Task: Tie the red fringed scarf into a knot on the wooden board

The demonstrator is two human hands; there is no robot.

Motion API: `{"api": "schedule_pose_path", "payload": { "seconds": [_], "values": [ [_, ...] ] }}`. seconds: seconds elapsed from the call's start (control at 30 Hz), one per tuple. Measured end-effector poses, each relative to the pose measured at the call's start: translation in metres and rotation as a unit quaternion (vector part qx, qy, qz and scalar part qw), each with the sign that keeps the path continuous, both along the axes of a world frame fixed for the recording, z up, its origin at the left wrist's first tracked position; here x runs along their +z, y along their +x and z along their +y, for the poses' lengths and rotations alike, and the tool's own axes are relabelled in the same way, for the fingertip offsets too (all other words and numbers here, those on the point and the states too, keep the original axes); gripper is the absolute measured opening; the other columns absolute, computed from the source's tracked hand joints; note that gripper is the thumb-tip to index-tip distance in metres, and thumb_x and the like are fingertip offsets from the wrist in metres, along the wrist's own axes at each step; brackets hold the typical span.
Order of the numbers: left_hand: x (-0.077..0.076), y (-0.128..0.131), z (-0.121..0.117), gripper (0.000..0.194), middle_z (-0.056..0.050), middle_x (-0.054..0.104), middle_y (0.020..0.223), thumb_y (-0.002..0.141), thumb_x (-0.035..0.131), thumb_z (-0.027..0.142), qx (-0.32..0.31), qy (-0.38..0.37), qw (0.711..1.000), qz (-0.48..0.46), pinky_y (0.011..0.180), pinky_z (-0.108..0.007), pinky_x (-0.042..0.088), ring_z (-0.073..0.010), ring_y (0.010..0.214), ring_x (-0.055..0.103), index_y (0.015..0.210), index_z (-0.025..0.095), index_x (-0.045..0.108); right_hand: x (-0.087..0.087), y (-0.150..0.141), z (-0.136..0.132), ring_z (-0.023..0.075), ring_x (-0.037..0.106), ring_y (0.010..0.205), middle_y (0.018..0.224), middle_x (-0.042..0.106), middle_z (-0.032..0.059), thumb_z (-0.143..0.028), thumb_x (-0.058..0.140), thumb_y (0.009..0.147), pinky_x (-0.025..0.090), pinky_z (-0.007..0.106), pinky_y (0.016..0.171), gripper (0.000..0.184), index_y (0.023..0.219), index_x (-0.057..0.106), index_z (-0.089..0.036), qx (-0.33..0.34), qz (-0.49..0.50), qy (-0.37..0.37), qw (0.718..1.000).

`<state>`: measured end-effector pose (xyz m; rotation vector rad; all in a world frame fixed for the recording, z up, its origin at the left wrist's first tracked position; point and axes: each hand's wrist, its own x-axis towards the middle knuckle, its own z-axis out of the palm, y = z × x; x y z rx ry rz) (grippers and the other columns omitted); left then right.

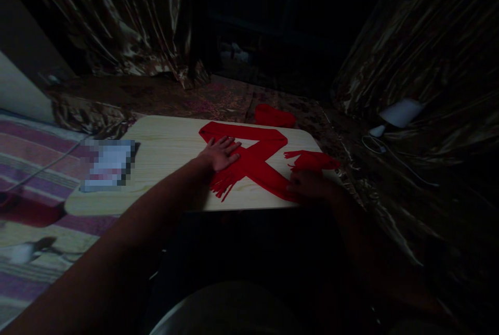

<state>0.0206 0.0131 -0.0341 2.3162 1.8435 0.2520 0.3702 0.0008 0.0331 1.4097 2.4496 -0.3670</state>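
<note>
A red fringed scarf point(244, 160) lies on a light wooden table point(163, 153), folded into a loop whose two lengths cross near the middle. My left hand point(222, 154) is spread flat on the scarf just left of the crossing, above a fringed end. At the table's right side, my right hand point(310, 184) is in shadow, its fingers curled and closed on the strip of scarf running toward the near edge. Just beyond that hand lies a red fringed piece point(312, 160); whether it belongs to the same scarf I cannot tell.
Behind the table's far edge sits a bundled red cloth point(275, 115). A blurred-out flat item point(109, 165) rests at the table's left. Right of the table is a white lamp point(401, 112) with a cable. Patterned curtains point(128, 17) hang behind, and striped fabric point(31, 142) spreads leftward.
</note>
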Motion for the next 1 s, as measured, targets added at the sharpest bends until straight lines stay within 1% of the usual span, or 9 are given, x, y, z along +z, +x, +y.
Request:
{"api": "schedule_pose_path", "payload": {
  "seconds": [0.07,0.17,0.27,0.4,0.47,0.6,0.77,0.87,1.0],
  "values": [
    [0.002,0.001,-0.001,0.069,-0.005,0.019,0.167,0.097,0.024,0.065,0.002,0.000,1.000,0.003,0.120,-0.061,0.007,-0.0309,0.154,0.013,0.158,0.033,0.027,0.005,-0.011,0.002,0.0176,0.058,0.071,0.086,0.069,0.0052,-0.040,0.065,0.086,0.032,0.027,0.058,0.020,0.086,0.065,-0.020,-0.021,0.009,0.040,0.999],
    [0.003,0.001,-0.002,0.068,-0.006,0.020,0.167,0.097,0.026,0.064,0.001,0.005,1.000,0.000,0.120,-0.060,0.009,-0.0307,0.154,0.014,0.158,0.033,0.029,0.009,-0.043,-0.001,0.0187,0.061,0.081,0.092,0.070,0.0050,-0.038,0.062,0.089,0.036,0.028,0.066,0.018,0.091,0.064,-0.021,-0.007,0.081,0.138,0.987],
    [0.006,0.000,-0.007,0.066,-0.007,0.028,0.165,0.098,0.030,0.061,0.004,0.042,0.999,-0.032,0.121,-0.057,0.014,-0.0291,0.153,0.020,0.156,0.030,0.034,0.007,-0.082,-0.016,0.0190,0.062,0.092,0.101,0.069,0.0058,-0.042,0.059,0.093,0.040,0.029,0.077,0.022,0.098,0.064,-0.021,0.068,0.141,0.187,0.970],
    [0.009,-0.005,-0.022,0.064,-0.009,0.046,0.155,0.094,0.044,0.051,-0.001,0.136,0.985,-0.106,0.121,-0.045,0.027,-0.0254,0.145,0.037,0.151,0.021,0.045,-0.004,-0.114,-0.037,0.0235,0.060,0.101,0.110,0.067,0.0095,-0.041,0.063,0.090,0.043,0.032,0.085,0.025,0.102,0.063,-0.019,0.152,0.124,0.196,0.961],
    [0.008,-0.008,-0.030,0.062,-0.008,0.053,0.149,0.089,0.051,0.048,-0.034,0.153,0.979,-0.130,0.119,-0.043,0.032,-0.0250,0.140,0.045,0.145,0.021,0.052,-0.010,-0.118,-0.041,0.0238,0.059,0.103,0.110,0.066,0.0096,-0.026,0.060,0.090,0.043,0.032,0.087,0.017,0.105,0.062,-0.019,0.167,0.108,0.201,0.959],
    [0.001,-0.010,-0.034,0.054,-0.009,0.062,0.139,0.084,0.057,0.040,-0.100,0.138,0.976,-0.134,0.117,-0.041,0.036,-0.0246,0.134,0.052,0.134,0.020,0.064,-0.018,-0.111,-0.040,0.0231,0.057,0.106,0.111,0.064,0.0092,-0.004,0.049,0.085,0.043,0.032,0.088,0.032,0.111,0.060,-0.019,0.166,0.085,0.217,0.958],
    [-0.005,-0.006,-0.028,0.061,-0.009,0.058,0.145,0.082,0.058,0.041,-0.088,0.107,0.986,-0.096,0.120,-0.048,0.030,-0.0280,0.139,0.047,0.139,0.021,0.060,-0.017,-0.106,-0.033,0.0256,0.057,0.101,0.111,0.063,0.0133,-0.009,0.041,0.094,0.044,0.034,0.082,0.029,0.113,0.060,-0.018,0.124,0.019,0.238,0.963],
    [0.000,-0.004,-0.031,0.066,-0.008,0.049,0.153,0.082,0.058,0.044,-0.071,0.091,0.990,-0.077,0.122,-0.055,0.019,-0.0299,0.143,0.041,0.145,0.026,0.053,-0.004,-0.108,-0.020,0.0270,0.054,0.101,0.111,0.062,0.0147,-0.011,0.038,0.096,0.043,0.035,0.081,0.031,0.116,0.061,-0.018,0.122,0.008,0.261,0.958],
    [0.010,-0.002,-0.037,0.076,-0.006,0.038,0.160,0.083,0.057,0.043,-0.067,0.068,0.993,-0.077,0.121,-0.061,0.011,-0.0303,0.147,0.034,0.155,0.031,0.036,0.018,-0.109,0.000,0.0311,0.047,0.108,0.114,0.059,0.0178,-0.015,0.035,0.098,0.039,0.038,0.087,0.036,0.120,0.063,-0.017,0.090,0.029,0.349,0.932]
  ]
}}
